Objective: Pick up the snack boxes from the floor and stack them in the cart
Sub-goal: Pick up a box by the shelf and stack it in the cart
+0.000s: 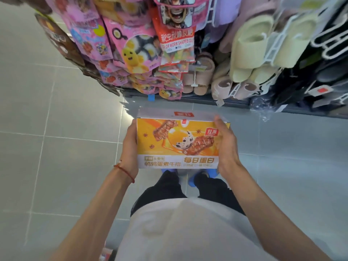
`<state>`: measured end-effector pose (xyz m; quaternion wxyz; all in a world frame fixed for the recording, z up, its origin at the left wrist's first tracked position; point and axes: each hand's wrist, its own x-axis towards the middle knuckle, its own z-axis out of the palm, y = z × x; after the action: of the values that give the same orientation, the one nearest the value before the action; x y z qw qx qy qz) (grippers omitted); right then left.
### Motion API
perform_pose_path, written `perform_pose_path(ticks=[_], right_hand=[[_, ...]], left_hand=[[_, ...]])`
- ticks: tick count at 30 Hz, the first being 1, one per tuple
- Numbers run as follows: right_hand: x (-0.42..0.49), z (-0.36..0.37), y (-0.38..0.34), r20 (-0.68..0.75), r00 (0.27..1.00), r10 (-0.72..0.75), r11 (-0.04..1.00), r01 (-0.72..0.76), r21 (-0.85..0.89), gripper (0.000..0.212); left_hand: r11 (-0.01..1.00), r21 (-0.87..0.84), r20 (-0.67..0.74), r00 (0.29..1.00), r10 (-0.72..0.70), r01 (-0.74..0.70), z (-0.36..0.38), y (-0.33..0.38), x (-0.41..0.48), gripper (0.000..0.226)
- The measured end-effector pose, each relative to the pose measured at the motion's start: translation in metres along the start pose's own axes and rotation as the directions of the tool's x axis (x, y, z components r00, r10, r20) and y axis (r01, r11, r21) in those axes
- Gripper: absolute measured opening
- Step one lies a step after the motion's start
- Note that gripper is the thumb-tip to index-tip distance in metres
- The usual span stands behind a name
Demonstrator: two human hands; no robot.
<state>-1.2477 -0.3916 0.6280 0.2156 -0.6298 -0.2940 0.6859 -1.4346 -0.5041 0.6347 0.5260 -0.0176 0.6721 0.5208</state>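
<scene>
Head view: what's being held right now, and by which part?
The orange snack box, gripped at its two short ends: the left hand on the left end and the right hand on the right end.

There is one snack box (178, 142), orange and white. Two hands are seen, one left hand (130, 146) and one right hand (227, 146). There is one red bracelet (124, 170), and two blue shoes (211, 173) show below the box. The hanging packets (135, 53) and the slippers (252, 44) are many. They overlap each other, so an exact number cannot be given.
</scene>
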Motion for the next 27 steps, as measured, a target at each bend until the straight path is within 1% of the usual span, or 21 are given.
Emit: perform_pose_path(ticks=[7, 9, 11, 13, 17, 20, 23, 27], right_hand=[[-0.023, -0.078, -0.015, -0.088, 0.995, -0.041, 0.992, 0.050, 0.112, 0.046], [-0.028, -0.106, -0.018, -0.112, 0.993, -0.038, 0.987, 0.054, 0.150, 0.043], [-0.034, -0.138, -0.022, -0.141, 0.989, -0.042, 0.982, 0.067, 0.175, 0.044], [-0.039, -0.171, -0.025, -0.181, 0.982, -0.058, 0.973, 0.096, 0.210, 0.044], [-0.047, -0.240, -0.028, -0.267, 0.959, -0.094, 0.949, 0.167, 0.267, 0.029], [-0.046, -0.293, -0.031, -0.328, 0.938, -0.109, 0.927, 0.216, 0.308, 0.025], [-0.044, -0.343, -0.031, -0.395, 0.912, -0.108, 0.906, 0.254, 0.339, 0.033], [-0.042, -0.410, -0.035, -0.482, 0.869, -0.111, 0.881, 0.311, 0.357, 0.047]], left_hand=[[0.999, 0.036, 0.172, 0.985, 0.005, -0.012, 0.072, 0.003, -0.025, 0.049], [0.998, 0.065, 0.208, 0.978, 0.008, -0.021, 0.097, 0.000, -0.034, 0.052], [0.996, 0.085, 0.248, 0.969, 0.000, -0.022, 0.126, -0.003, -0.046, 0.057], [0.993, 0.111, 0.306, 0.952, 0.000, -0.036, 0.158, -0.008, -0.058, 0.056], [0.982, 0.174, 0.396, 0.918, 0.000, -0.075, 0.229, -0.024, -0.084, 0.050], [0.969, 0.221, 0.455, 0.890, -0.002, -0.111, 0.284, -0.041, -0.096, 0.045], [0.951, 0.273, 0.513, 0.858, -0.014, -0.147, 0.337, -0.058, -0.103, 0.039], [0.916, 0.360, 0.579, 0.812, -0.071, -0.177, 0.408, -0.077, -0.108, 0.040]])
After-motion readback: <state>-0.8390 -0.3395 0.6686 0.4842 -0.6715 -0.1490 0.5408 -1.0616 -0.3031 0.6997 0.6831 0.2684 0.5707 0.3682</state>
